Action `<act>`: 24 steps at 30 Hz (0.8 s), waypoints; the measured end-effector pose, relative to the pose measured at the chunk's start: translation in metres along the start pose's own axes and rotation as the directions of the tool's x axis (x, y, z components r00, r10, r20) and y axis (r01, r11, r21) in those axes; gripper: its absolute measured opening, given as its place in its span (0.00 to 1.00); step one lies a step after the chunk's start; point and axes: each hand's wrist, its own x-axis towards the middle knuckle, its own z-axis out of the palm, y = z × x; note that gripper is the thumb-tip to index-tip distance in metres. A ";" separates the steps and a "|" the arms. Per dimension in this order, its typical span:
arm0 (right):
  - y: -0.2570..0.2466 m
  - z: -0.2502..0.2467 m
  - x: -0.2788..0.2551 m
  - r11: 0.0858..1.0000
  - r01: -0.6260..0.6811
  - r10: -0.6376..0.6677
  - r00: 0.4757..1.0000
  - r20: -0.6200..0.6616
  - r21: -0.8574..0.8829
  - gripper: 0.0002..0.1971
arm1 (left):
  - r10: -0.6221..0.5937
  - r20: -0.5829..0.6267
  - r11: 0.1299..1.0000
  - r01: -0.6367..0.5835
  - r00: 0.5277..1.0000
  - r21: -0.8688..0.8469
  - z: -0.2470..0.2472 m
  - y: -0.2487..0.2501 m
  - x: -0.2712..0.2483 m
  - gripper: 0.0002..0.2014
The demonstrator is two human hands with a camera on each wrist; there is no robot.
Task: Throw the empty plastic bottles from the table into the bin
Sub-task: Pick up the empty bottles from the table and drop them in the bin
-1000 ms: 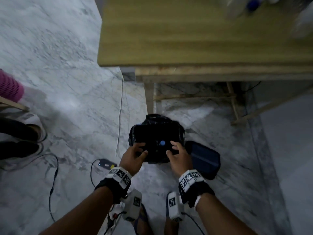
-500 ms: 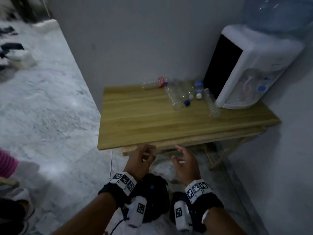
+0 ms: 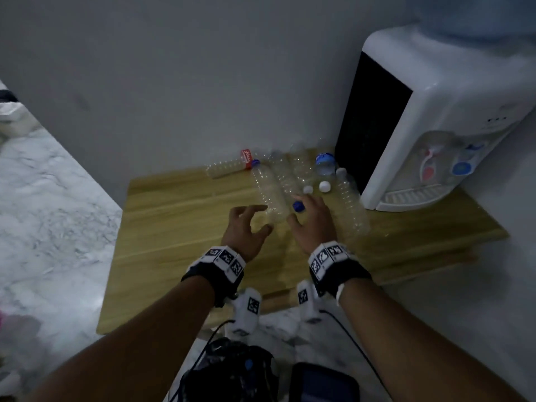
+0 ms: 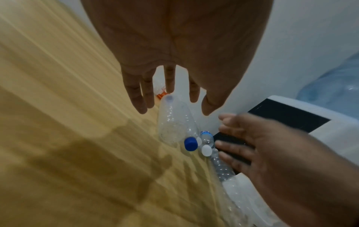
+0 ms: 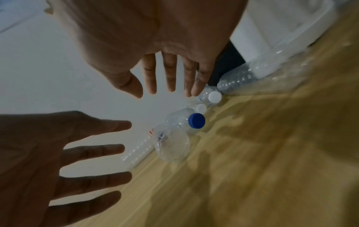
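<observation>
Several empty clear plastic bottles lie at the back of the wooden table (image 3: 179, 256), by the wall. The nearest clear bottle (image 3: 268, 195) (image 4: 172, 122) (image 5: 172, 145) points at me with its base. A blue-capped bottle (image 3: 298, 206) (image 4: 191, 143) (image 5: 196, 120) lies just right of it. My left hand (image 3: 262, 219) (image 4: 174, 106) hovers open at the clear bottle's near end, fingers spread. My right hand (image 3: 298, 210) (image 5: 165, 92) is open over the blue cap. Neither hand holds anything. The bin (image 3: 232, 369), lined with a black bag, stands on the floor below my arms.
A white water dispenser (image 3: 435, 120) stands on the table's right, with a long bottle (image 3: 351, 204) lying against it. A red-labelled bottle (image 3: 229, 166) lies by the wall. A dark flat lid-like thing (image 3: 322, 384) sits right of the bin. Cables trail from my wrists.
Both hands left the bin's rim on the floor, rose past the table edge and reached forward over the table to the bottles. My view lifted from the floor to the table.
</observation>
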 end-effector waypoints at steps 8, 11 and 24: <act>0.014 0.041 0.100 0.984 0.080 -0.055 0.987 0.151 -0.162 0.23 | -0.036 0.006 0.991 0.035 0.999 0.131 0.035 0.007 0.086 0.31; 0.017 0.052 0.111 0.977 0.035 0.007 0.982 0.191 -0.212 0.21 | -0.052 0.010 0.985 0.050 0.999 0.165 0.040 0.001 0.095 0.31; 0.008 0.054 0.064 0.995 0.080 -0.076 0.994 0.078 -0.058 0.24 | 0.028 -0.091 0.998 -0.033 0.995 -0.049 0.012 -0.040 0.031 0.29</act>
